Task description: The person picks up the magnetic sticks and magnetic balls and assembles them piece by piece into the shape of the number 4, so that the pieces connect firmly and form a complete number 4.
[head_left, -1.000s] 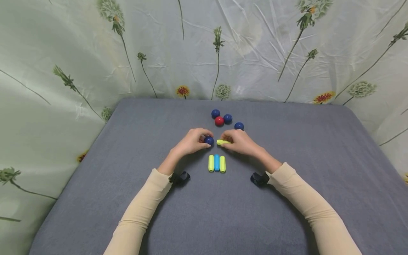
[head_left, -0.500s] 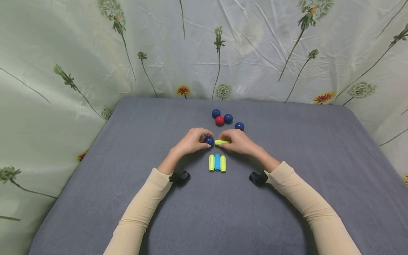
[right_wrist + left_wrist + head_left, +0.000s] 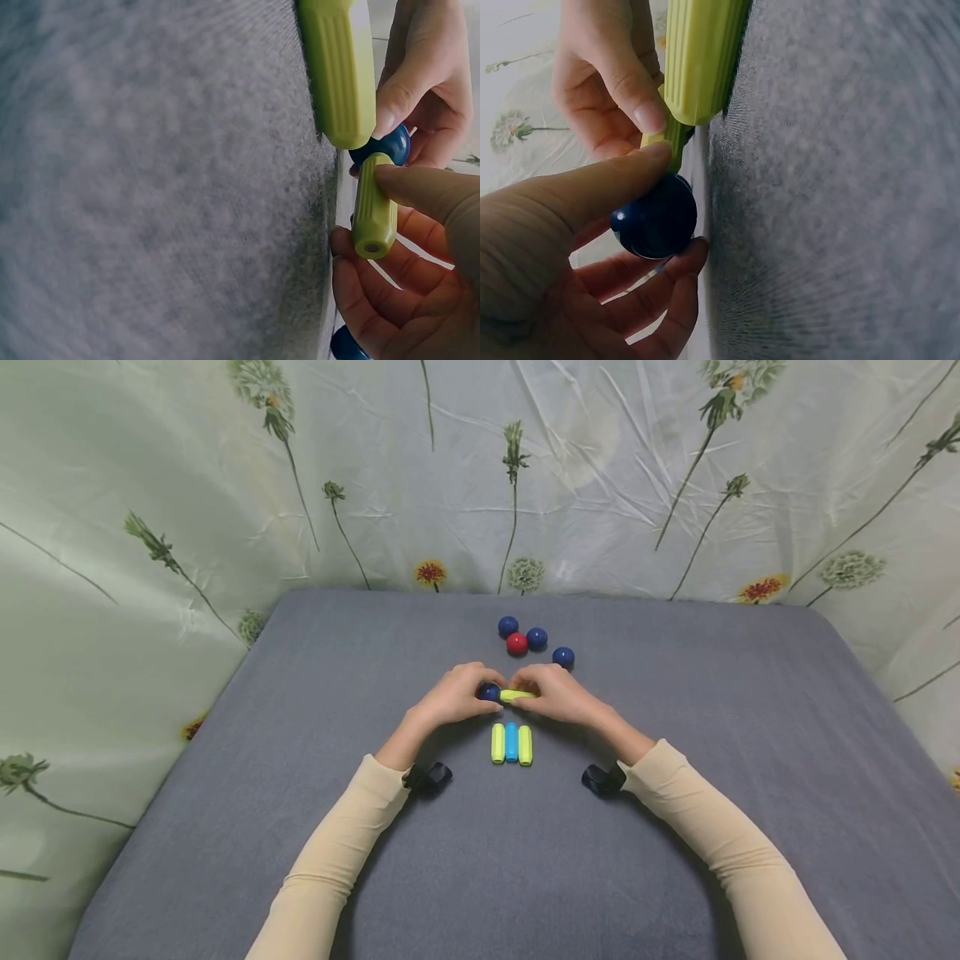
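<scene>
"So, what do we see in the left hand (image 3: 456, 693)?"

"We see its thumb and fingers curved around a glossy dark blue ball (image 3: 656, 221), narrowed just enough to hold it."

"And the right hand (image 3: 562, 695)?"

"There we find a yellow-green stick with ridged sides (image 3: 375, 202), pinched between thumb and fingers. It points across at the left hand, and its far end appears to touch the ball. In the right wrist view we make out a dark round spot on its near end."

"Where do we place that pair?"

"Between the two hands, around the middle of the grey cloth-covered counter (image 3: 480, 868). We cannot tell whether they rest on the cloth or sit slightly above it."

"What do we notice nearer the person?"

"Three ridged sticks lie side by side: a yellow-green left stick (image 3: 498, 744), a bright blue middle stick (image 3: 512, 742) and a yellow-green right stick (image 3: 525, 747)."

"And beyond the hands?"

"We count a glossy red ball (image 3: 517, 644) with two dark blue balls (image 3: 507, 627) close around it, and another dark blue ball (image 3: 563, 657) just past the right hand. Behind everything we see a pale flower-printed curtain (image 3: 615, 452)."
</scene>
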A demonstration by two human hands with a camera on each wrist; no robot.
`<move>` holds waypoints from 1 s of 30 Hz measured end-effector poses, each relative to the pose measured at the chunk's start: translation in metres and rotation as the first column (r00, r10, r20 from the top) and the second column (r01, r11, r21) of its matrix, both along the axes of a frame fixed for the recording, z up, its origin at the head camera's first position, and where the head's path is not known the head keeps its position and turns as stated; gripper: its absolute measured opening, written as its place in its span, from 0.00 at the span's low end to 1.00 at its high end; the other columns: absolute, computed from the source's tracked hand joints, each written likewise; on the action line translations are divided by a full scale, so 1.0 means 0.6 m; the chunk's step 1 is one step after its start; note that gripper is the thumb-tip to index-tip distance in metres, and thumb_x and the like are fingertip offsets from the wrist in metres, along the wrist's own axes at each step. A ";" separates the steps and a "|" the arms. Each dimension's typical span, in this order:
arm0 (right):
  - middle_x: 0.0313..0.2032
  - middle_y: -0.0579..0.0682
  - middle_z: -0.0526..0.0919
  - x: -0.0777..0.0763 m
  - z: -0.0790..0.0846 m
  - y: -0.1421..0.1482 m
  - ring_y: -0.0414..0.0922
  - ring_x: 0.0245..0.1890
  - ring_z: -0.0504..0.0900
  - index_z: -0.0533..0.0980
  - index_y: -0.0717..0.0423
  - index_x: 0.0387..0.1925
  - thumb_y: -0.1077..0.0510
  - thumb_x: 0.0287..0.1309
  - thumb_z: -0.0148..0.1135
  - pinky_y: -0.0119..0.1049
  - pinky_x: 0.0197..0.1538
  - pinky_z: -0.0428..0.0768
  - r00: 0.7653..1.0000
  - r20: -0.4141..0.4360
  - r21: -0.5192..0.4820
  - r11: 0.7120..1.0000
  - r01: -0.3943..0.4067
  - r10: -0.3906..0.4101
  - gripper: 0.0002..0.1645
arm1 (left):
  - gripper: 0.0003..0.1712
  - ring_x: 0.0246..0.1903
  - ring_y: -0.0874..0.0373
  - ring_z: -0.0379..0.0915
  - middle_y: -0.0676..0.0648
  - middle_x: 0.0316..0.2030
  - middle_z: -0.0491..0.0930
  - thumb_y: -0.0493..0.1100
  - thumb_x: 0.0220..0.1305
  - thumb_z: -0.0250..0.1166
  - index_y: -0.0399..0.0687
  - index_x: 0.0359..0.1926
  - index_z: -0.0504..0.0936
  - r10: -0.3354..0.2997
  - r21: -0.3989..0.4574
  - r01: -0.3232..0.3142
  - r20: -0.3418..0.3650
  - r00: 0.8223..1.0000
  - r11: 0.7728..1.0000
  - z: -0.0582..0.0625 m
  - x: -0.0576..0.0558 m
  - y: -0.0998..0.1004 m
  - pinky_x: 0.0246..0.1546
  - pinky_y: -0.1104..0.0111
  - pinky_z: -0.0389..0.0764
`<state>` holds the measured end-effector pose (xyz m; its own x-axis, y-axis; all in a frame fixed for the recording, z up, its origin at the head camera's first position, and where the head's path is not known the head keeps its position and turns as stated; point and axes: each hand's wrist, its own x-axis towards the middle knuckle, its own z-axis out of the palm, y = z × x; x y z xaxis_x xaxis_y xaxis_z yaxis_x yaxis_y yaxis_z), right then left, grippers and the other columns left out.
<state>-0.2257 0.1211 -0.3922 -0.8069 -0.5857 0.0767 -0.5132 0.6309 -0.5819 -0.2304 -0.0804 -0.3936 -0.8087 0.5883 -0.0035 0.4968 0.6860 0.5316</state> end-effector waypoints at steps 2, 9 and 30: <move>0.34 0.51 0.85 0.000 0.000 0.000 0.42 0.34 0.81 0.80 0.56 0.38 0.57 0.55 0.64 0.34 0.38 0.76 1.000 0.000 -0.007 1.000 -0.003 0.003 0.09 | 0.19 0.42 0.56 0.73 0.46 0.43 0.81 0.45 0.56 0.68 0.47 0.48 0.82 0.002 -0.007 -0.002 -0.003 1.000 1.000 0.001 0.000 0.002 0.45 0.62 0.74; 0.35 0.51 0.85 -0.001 -0.001 0.004 0.41 0.33 0.80 0.80 0.56 0.39 0.56 0.55 0.64 0.34 0.37 0.75 1.000 0.012 -0.020 1.000 -0.003 0.004 0.10 | 0.17 0.40 0.57 0.73 0.46 0.42 0.82 0.45 0.56 0.68 0.47 0.48 0.82 0.006 -0.009 -0.006 -0.010 1.000 1.000 0.001 0.001 0.003 0.43 0.64 0.73; 0.41 0.58 0.83 0.010 0.008 0.054 0.48 0.40 0.81 0.77 0.62 0.46 0.63 0.50 0.66 0.39 0.44 0.81 0.990 0.143 -0.080 0.997 0.019 -0.007 0.19 | 0.17 0.39 0.56 0.72 0.46 0.41 0.81 0.46 0.56 0.68 0.47 0.47 0.83 0.029 -0.007 -0.029 -0.006 1.000 1.000 -0.002 0.001 -0.001 0.44 0.63 0.72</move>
<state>-0.2198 0.1535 -0.3872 -0.8206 -0.5715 0.0073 -0.4133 0.5846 -0.6981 -0.2296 -0.0808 -0.3950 -0.8254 0.5645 -0.0026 0.4798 0.7040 0.5236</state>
